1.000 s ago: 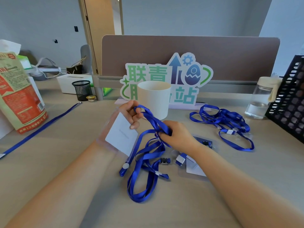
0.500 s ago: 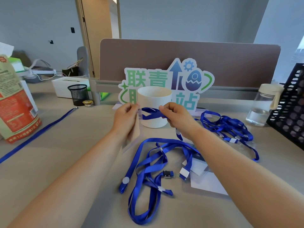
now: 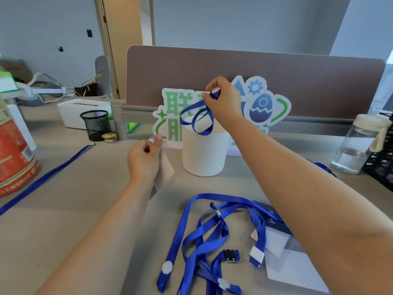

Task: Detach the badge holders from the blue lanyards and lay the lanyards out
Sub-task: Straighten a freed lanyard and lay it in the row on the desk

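Blue ribbon loops from the right hand (image 3: 223, 99), which pinches one lanyard (image 3: 196, 119) by its end, high above the single white cup (image 3: 204, 154). Lower and apart, the left hand (image 3: 144, 160) grips one clear badge holder (image 3: 167, 169). One straight lanyard (image 3: 42, 179) lies far left. A tangle (image 3: 204, 237), its strands uncountable, lies beside at least two more holders (image 3: 282, 250) on the desk (image 3: 85, 209).

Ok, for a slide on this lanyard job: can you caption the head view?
Right hand holds a blue lanyard loop up near the white cup; left hand grips a clear badge holder below.
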`<state>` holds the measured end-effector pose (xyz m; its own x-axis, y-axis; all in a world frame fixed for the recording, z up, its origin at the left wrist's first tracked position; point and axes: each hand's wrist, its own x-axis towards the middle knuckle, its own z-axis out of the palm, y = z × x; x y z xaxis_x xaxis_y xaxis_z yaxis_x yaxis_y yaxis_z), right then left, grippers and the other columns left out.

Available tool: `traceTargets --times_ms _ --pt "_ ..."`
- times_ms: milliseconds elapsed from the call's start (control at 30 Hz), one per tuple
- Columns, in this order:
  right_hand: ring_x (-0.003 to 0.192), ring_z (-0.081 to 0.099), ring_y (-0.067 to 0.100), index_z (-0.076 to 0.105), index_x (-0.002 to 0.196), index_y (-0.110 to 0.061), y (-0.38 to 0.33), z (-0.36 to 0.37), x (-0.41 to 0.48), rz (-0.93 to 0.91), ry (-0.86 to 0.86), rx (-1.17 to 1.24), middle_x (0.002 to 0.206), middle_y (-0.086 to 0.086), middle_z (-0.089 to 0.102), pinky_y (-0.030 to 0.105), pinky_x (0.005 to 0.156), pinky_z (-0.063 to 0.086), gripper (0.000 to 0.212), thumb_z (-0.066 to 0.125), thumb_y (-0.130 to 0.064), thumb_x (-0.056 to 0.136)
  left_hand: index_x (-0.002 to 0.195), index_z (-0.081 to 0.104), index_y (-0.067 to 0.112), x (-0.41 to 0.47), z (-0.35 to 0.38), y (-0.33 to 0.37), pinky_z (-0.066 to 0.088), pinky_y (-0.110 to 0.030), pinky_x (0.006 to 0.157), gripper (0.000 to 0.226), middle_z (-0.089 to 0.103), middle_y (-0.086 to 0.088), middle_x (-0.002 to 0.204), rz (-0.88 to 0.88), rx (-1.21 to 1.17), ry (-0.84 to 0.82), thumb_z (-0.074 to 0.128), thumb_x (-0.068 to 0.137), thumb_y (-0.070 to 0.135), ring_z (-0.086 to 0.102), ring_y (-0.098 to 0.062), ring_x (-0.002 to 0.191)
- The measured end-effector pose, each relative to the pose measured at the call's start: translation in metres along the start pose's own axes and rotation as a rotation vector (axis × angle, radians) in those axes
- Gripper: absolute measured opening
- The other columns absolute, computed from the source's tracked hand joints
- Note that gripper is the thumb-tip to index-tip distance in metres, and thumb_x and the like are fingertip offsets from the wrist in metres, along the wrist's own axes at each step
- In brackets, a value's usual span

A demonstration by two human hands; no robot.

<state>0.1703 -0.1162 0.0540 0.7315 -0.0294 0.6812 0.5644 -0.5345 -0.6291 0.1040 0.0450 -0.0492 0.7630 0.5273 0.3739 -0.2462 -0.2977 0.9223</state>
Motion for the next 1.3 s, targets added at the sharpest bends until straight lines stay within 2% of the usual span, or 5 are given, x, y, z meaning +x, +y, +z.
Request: traceTargets --times_ms 100,267,600,900,1300 --pt "0.077 0.054 0.011 0.051 0.085 -0.017 0.003 0.008 0.012 -0.024 0.043 -0.064 0.09 -0.006 0.056 0.025 0.07 0.052 0.009 0.058 -0.012 0.089 0.058 0.041 0.013 0.003 -0.002 -0.004 0.031 -0.018 0.053 0.044 0.042 0.0 0.057 -0.023 -0.018 -0.004 0.055 0.087 0.042 0.036 -0.01 0.055" --pt "0.063 0.05 0.011 0.059 0.092 -0.009 0.016 0.021 0.019 -0.013 -0.113 -0.244 0.089 0.002 0.058 0.026 0.065 0.045 0.007 0.056 -0.008 0.086 0.066 0.05 0.018 0.005 0.003 -0.003 0.039 -0.021 0.059 0.026 0.052 0.004 0.067 -0.093 -0.081 -0.048 0.063 0.086 0.03 0.045 -0.009 0.063" --pt "0.087 0.058 0.018 0.07 0.094 -0.007 0.029 0.031 0.008 0.065 -0.435 -0.34 0.099 0.005 0.067 0.025 0.076 0.044 0.022 0.056 -0.024 0.09 0.072 0.052 0.023 0.003 0.003 -0.002 0.038 -0.016 0.059 0.019 0.054 0.007 0.073 -0.071 -0.113 -0.088 0.061 0.086 0.015 0.048 -0.005 0.066" --pt "0.071 0.054 0.018 0.065 0.082 -0.001 0.034 0.003 -0.017 0.054 -0.26 -0.315 0.08 0.012 0.065 0.031 0.068 0.048 0.027 0.053 -0.024 0.09 0.069 0.051 0.021 -0.006 0.01 0.006 0.036 -0.002 0.05 0.02 0.054 0.005 0.074 -0.006 -0.05 -0.173 0.06 0.085 0.013 0.048 -0.004 0.065" --pt "0.069 0.055 0.028 0.063 0.075 0.001 0.088 -0.112 -0.093 0.19 -0.194 -0.344 0.074 0.014 0.064 0.036 0.069 0.049 0.028 0.053 -0.021 0.089 0.07 0.049 0.022 -0.055 0.066 0.053 0.036 -0.017 0.06 0.019 0.051 0.009 0.072 0.251 0.169 -0.547 0.058 0.085 0.014 0.045 -0.003 0.066"
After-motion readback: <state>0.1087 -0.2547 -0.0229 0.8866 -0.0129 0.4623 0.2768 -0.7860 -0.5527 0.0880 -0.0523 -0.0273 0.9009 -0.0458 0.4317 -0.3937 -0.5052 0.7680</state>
